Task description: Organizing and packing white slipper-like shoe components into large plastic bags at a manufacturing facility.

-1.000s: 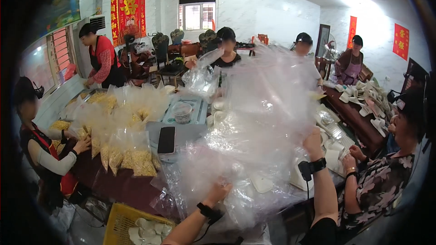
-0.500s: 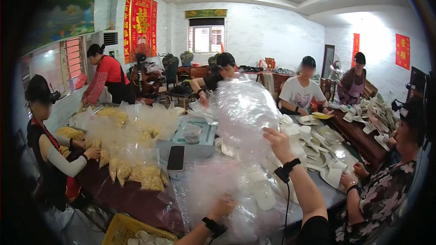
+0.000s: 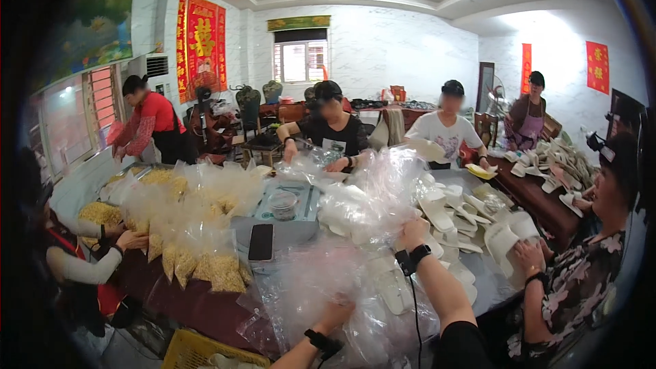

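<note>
My right hand (image 3: 414, 234) is closed on the edge of a large clear plastic bag (image 3: 369, 198), which lies crumpled over white slippers at the middle of the table. Nearer to me, my left hand (image 3: 336, 311) is sunk in a heap of thin clear plastic bags (image 3: 314, 280) with a pinkish tint. Its fingers look curled on the film, partly covered by it. Beneath the plastic, between my two arms, lies a white slipper (image 3: 394, 292). A pile of white slippers (image 3: 447, 208) spreads to the right of my right hand.
Left of me stand several clear bags of small yellow pieces (image 3: 184, 260). A black phone (image 3: 261, 242) and a round clear tub (image 3: 282, 203) lie beyond my left hand. A yellow basket (image 3: 198, 348) sits below the table edge. Co-workers surround the table; one at right holds a slipper (image 3: 504, 242).
My right hand has come down and slightly left, and the large plastic bag has sunk from upright onto the table. My left hand stays nearly in place. The co-worker opposite now shows behind the bag.
</note>
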`<state>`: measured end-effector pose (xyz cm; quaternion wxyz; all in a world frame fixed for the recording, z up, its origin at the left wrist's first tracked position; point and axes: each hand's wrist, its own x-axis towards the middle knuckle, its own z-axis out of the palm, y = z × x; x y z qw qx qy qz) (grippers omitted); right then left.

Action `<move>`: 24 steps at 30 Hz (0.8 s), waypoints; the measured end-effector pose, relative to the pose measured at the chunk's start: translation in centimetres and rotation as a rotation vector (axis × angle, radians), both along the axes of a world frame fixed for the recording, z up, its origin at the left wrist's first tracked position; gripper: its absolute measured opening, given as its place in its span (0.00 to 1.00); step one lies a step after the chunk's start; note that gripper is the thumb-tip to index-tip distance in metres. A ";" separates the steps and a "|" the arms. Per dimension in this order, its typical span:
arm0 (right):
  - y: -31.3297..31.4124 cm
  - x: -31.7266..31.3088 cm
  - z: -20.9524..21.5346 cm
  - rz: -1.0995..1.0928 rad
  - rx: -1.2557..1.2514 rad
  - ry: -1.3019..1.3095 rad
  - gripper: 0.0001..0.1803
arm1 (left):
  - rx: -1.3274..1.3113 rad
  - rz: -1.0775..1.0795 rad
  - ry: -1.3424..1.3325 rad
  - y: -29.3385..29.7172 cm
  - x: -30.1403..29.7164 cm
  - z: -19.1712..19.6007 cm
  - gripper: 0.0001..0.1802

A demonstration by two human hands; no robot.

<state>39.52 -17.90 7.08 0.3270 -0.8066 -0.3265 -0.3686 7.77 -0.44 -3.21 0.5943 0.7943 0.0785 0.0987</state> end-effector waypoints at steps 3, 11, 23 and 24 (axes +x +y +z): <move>1.1 -0.9 0.5 0.330 0.975 0.886 0.07 | -0.116 -0.001 -0.035 0.0 -0.7 1.6 0.08; -2.6 -1.1 1.1 0.092 -0.138 -0.060 0.11 | -0.150 -0.070 -0.096 -0.1 -1.1 1.5 0.04; -0.5 -1.6 0.3 0.349 -0.102 0.102 0.11 | -0.271 0.084 -0.156 0.1 -0.8 0.0 0.03; -0.7 -1.0 0.5 0.350 -0.121 0.109 0.11 | 0.229 0.011 -0.256 0.9 -1.0 -0.5 0.06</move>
